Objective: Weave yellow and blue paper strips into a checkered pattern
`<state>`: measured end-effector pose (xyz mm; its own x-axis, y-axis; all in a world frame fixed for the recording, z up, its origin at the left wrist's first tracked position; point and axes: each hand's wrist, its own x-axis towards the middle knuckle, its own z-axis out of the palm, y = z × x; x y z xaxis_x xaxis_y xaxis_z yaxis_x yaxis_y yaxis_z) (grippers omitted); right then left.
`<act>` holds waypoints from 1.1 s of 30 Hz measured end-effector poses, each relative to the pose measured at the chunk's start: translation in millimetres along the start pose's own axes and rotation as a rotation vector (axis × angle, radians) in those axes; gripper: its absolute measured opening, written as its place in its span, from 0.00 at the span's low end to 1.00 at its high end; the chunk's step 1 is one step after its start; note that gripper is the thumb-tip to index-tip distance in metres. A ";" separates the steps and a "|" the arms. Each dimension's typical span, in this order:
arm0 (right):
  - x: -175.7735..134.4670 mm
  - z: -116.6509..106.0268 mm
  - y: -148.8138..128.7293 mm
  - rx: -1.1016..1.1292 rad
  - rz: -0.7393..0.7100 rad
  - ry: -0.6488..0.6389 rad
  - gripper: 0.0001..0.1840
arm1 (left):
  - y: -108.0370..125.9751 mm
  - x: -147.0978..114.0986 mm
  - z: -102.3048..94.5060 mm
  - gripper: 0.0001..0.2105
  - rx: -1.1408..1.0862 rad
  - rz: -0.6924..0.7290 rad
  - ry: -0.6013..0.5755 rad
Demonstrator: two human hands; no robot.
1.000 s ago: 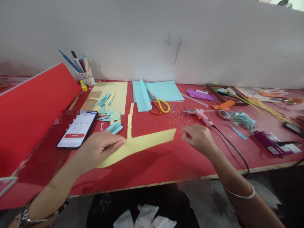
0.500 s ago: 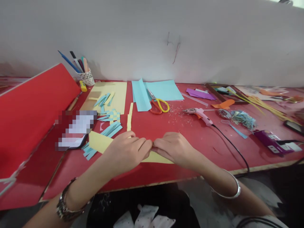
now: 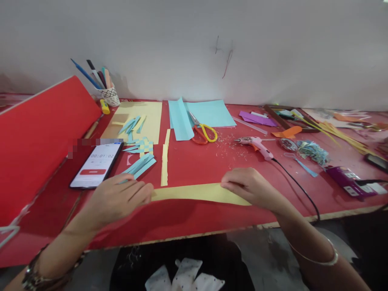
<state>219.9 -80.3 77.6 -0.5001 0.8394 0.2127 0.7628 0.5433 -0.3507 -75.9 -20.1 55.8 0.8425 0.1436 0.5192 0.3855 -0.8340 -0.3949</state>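
A long strip of pale yellow paper (image 3: 189, 192) stretches sideways between my two hands near the table's front edge. My left hand (image 3: 121, 198) is closed on its left end, fingers curled over it. At the other side my right hand (image 3: 250, 186) pinches the strip's upper edge, and its right end shows below the fingers. Just beyond lies a narrow yellow paper strip (image 3: 165, 161). Blue paper strips (image 3: 142, 165) rest behind my left hand, close to a small blue-and-yellow woven piece (image 3: 144, 146).
A phone (image 3: 97, 165) showing a timer lies at left, beside a slanted red board (image 3: 39, 141). Scissors (image 3: 203, 131) rest on blue sheets (image 3: 212, 113). A pink glue gun (image 3: 257, 146) with a black cord lies at right, near a purple box (image 3: 348, 182).
My hands, earlier together at the middle, have moved apart, left hand to the left and right hand to the right. The yellow strip now shows stretched between them.
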 end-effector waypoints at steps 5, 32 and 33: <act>-19.0 -15.3 4.6 -0.207 0.028 0.135 0.21 | -6.1 -20.1 -1.8 0.13 0.141 -0.133 -0.033; 6.4 41.6 5.9 -0.099 0.140 -0.272 0.21 | 48.4 36.0 33.1 0.15 -0.551 -0.411 -0.688; 8.1 41.0 6.0 -0.104 0.142 -0.283 0.20 | 47.9 35.8 33.7 0.15 -0.559 -0.416 -0.670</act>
<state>203.6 -70.7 39.8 -0.4689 0.8778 -0.0980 0.8633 0.4321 -0.2608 -14.6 -36.9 30.0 0.7856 0.6145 -0.0725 0.6126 -0.7561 0.2302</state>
